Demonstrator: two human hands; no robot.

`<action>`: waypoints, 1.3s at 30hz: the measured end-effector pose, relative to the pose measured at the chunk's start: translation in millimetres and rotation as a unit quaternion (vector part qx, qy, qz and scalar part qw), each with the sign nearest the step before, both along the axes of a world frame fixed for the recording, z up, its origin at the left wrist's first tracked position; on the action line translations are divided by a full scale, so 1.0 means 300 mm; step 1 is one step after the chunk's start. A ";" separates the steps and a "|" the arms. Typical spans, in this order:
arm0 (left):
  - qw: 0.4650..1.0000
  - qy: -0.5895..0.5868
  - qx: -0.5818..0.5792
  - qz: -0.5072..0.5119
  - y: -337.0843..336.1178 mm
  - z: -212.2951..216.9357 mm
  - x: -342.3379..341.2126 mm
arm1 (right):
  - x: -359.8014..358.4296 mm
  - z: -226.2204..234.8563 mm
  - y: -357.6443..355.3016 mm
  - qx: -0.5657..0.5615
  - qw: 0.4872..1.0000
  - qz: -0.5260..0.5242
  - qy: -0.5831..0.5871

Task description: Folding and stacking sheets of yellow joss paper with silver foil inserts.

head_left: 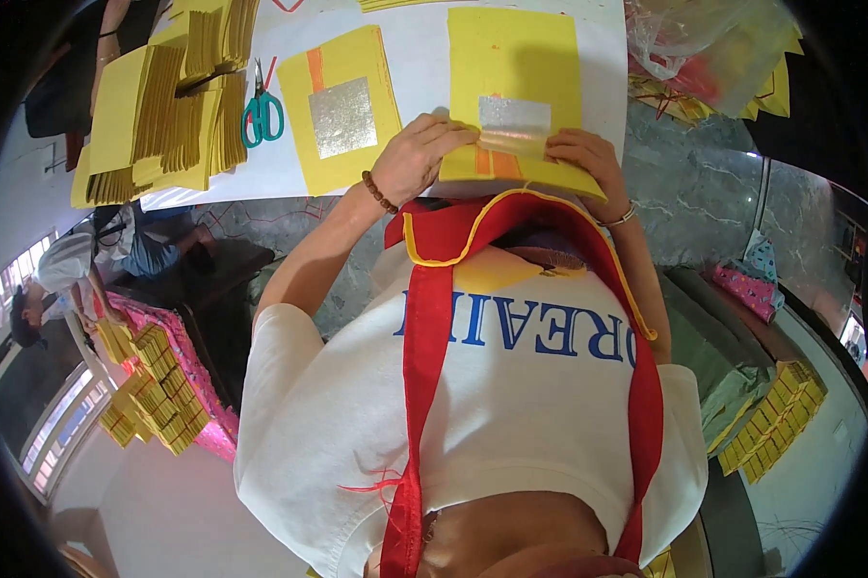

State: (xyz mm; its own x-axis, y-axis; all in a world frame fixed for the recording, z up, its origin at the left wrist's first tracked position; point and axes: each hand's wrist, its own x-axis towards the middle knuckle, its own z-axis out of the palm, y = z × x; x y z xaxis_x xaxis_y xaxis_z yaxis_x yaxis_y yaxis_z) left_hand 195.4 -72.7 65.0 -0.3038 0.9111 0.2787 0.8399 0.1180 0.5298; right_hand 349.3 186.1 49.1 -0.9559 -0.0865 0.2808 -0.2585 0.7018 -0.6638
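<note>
A sheet of yellow joss paper (pixel 513 63) with a silver foil patch and an orange stripe lies before me on the white tabletop. Its near edge is bent up and curls over toward the foil. My left hand (pixel 420 157), a brown bead bracelet at its wrist, pinches the left side of this fold. On the right side, my right hand (pixel 592 170) grips the same fold, thumb hidden beneath. Left of my left hand lies a second yellow sheet (pixel 380 91) with a silver foil square (pixel 343 118), flat and touched by neither hand.
Teal-handled scissors (pixel 263 118) lie beside stacks of folded yellow paper (pixel 131 106) at the table's left. A clear plastic bag (pixel 694 39) is at the far right. Bundled yellow paper (pixel 159 385) and another person (pixel 68 265) are off to the left; more bundles (pixel 773 419) sit at right.
</note>
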 end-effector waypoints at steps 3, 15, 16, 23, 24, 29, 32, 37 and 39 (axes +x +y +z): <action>0.994 -0.095 0.022 0.041 0.009 0.002 0.024 | 0.003 -0.021 -0.024 -0.019 0.999 -0.017 -0.021; 0.906 -0.334 0.004 0.262 0.105 -0.070 0.000 | -0.092 -0.040 -0.100 -0.320 0.894 -0.306 -0.060; 0.906 -0.328 0.004 0.268 0.108 -0.069 -0.001 | -0.091 -0.048 -0.090 -0.295 0.905 -0.299 -0.067; 0.879 -0.380 -0.013 0.289 0.118 -0.085 -0.026 | -0.100 -0.049 -0.102 -0.252 0.899 -0.347 -0.091; 0.879 -0.380 -0.013 0.288 0.120 -0.090 -0.030 | -0.101 -0.059 -0.102 -0.251 0.899 -0.347 -0.091; 0.825 -0.482 0.047 0.291 0.119 -0.149 -0.043 | -0.124 -0.034 -0.107 -0.225 0.908 -0.338 -0.105; 0.828 -0.478 0.038 0.292 0.128 -0.116 -0.047 | -0.123 -0.056 -0.096 -0.206 0.910 -0.344 -0.108; 0.931 -0.198 0.008 0.306 0.154 -0.003 -0.077 | -0.128 -0.058 -0.091 -0.203 0.914 -0.337 -0.101; 0.958 0.001 0.061 0.281 0.182 0.031 -0.083 | -0.131 -0.056 -0.095 -0.200 0.917 -0.332 -0.096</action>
